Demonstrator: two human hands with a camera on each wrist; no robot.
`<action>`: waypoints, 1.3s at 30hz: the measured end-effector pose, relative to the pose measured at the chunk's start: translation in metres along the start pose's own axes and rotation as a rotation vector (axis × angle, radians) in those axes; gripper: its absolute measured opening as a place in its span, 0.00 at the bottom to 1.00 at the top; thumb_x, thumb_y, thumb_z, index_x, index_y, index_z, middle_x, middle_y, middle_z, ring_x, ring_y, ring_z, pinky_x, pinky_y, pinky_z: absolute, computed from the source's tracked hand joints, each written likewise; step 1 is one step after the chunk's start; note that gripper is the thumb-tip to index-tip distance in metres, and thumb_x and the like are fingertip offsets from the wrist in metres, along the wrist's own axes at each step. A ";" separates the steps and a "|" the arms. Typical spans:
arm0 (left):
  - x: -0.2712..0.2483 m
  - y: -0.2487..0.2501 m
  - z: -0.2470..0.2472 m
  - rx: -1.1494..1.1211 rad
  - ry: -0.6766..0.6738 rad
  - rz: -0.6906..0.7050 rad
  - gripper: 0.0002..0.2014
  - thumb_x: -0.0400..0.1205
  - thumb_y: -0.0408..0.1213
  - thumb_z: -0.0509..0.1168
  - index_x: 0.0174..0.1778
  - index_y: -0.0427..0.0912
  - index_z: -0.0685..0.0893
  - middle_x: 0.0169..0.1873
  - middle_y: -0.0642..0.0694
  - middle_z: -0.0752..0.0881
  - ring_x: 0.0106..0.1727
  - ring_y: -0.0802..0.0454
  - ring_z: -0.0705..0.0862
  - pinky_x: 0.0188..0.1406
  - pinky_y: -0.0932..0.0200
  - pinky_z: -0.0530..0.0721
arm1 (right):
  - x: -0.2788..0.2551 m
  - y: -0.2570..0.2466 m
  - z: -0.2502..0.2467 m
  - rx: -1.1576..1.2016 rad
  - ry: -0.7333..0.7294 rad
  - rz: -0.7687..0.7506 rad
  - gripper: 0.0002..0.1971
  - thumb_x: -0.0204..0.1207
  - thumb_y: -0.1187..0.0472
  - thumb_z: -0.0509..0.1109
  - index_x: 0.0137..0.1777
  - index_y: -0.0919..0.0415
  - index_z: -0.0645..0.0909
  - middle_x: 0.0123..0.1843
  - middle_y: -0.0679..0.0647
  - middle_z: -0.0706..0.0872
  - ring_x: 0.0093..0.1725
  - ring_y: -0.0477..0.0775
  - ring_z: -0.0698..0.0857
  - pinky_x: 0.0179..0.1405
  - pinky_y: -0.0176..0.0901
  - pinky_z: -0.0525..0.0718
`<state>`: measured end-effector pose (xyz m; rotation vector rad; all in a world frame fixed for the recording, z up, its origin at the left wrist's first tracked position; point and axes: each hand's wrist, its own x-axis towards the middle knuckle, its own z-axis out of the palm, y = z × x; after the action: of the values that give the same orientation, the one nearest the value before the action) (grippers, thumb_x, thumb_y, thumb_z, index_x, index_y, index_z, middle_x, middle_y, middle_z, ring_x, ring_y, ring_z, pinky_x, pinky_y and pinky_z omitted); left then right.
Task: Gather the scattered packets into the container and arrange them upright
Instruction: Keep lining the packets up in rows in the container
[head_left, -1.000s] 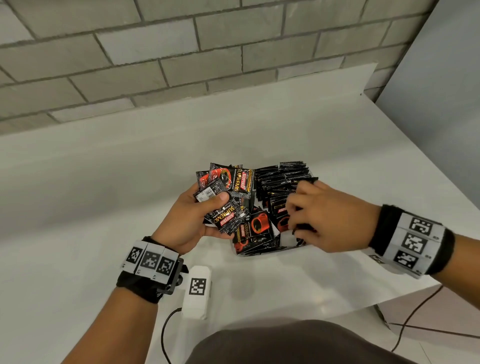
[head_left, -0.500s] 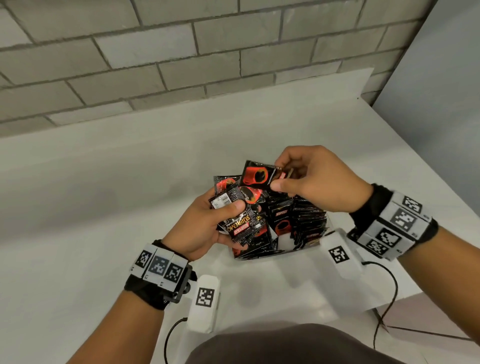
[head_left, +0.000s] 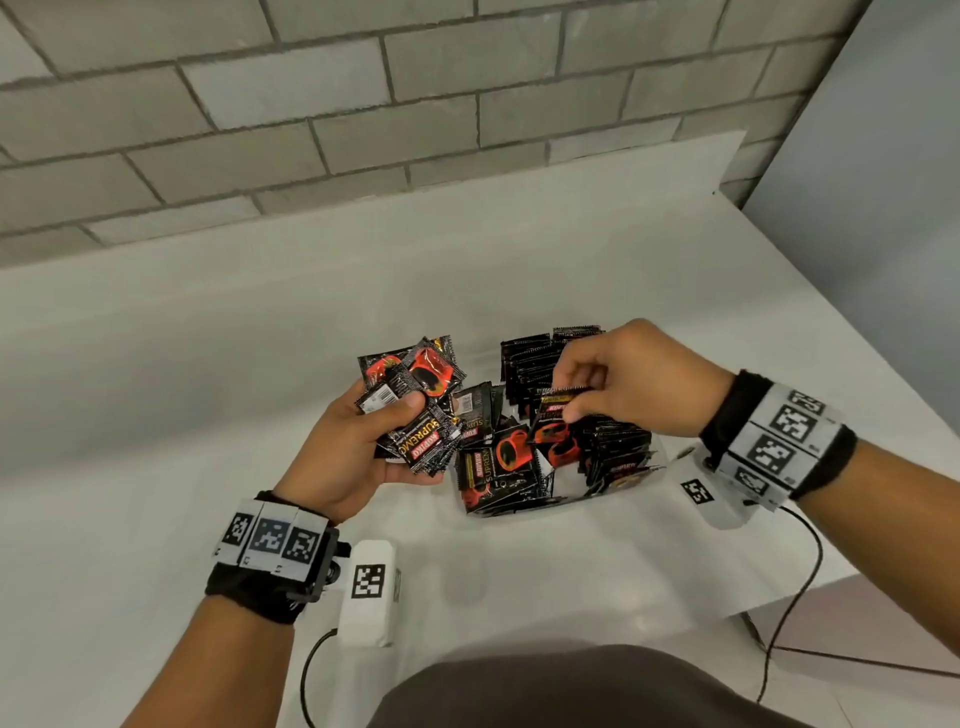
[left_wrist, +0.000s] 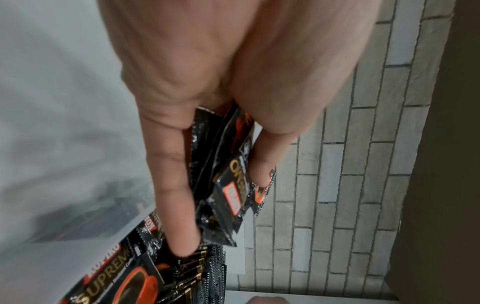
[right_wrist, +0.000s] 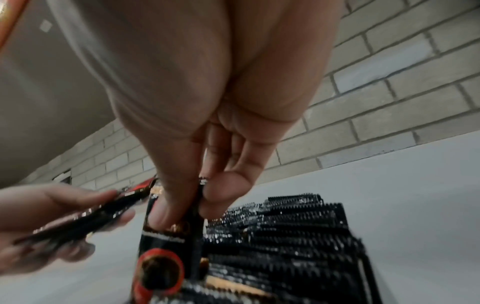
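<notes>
Several packets (head_left: 415, 410) fill the left hand (head_left: 358, 447); only the right wrist view shows the right hand (right_wrist: 197, 195) pinching one packet (right_wrist: 166, 257).

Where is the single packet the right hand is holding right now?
In the head view, the packet hangs from the right hand over the container, right of the left hand's bundle.

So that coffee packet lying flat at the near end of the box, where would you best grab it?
By its crimped top edge, from above, I'd say. The flat packet lies face up in the clear container, so a pinch on one thin edge lifts it upright, much as the right hand pinches its own packet.
</notes>
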<state>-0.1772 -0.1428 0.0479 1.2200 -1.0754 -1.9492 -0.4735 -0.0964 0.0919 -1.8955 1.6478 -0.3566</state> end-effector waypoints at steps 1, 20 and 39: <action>0.000 0.000 0.000 -0.001 -0.001 0.000 0.23 0.81 0.36 0.70 0.73 0.42 0.81 0.64 0.34 0.89 0.52 0.35 0.92 0.37 0.40 0.91 | 0.002 0.001 0.003 -0.041 -0.015 -0.003 0.12 0.69 0.56 0.84 0.50 0.48 0.89 0.41 0.40 0.87 0.40 0.37 0.84 0.41 0.28 0.80; 0.000 0.000 0.011 0.030 -0.031 -0.004 0.18 0.84 0.34 0.69 0.71 0.42 0.82 0.59 0.37 0.91 0.50 0.38 0.93 0.37 0.39 0.91 | 0.006 0.008 0.024 -0.432 0.054 0.006 0.09 0.72 0.50 0.78 0.42 0.46 0.79 0.42 0.42 0.81 0.42 0.48 0.80 0.38 0.44 0.80; 0.001 0.012 0.053 0.145 -0.241 0.008 0.21 0.82 0.34 0.72 0.73 0.45 0.81 0.61 0.37 0.90 0.54 0.34 0.93 0.36 0.35 0.93 | -0.005 -0.033 0.005 0.315 0.228 -0.050 0.19 0.67 0.46 0.84 0.51 0.50 0.83 0.38 0.47 0.87 0.36 0.51 0.85 0.40 0.43 0.85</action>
<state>-0.2253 -0.1328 0.0716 1.0700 -1.3612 -2.0816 -0.4452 -0.0881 0.1082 -1.7085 1.5767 -0.8289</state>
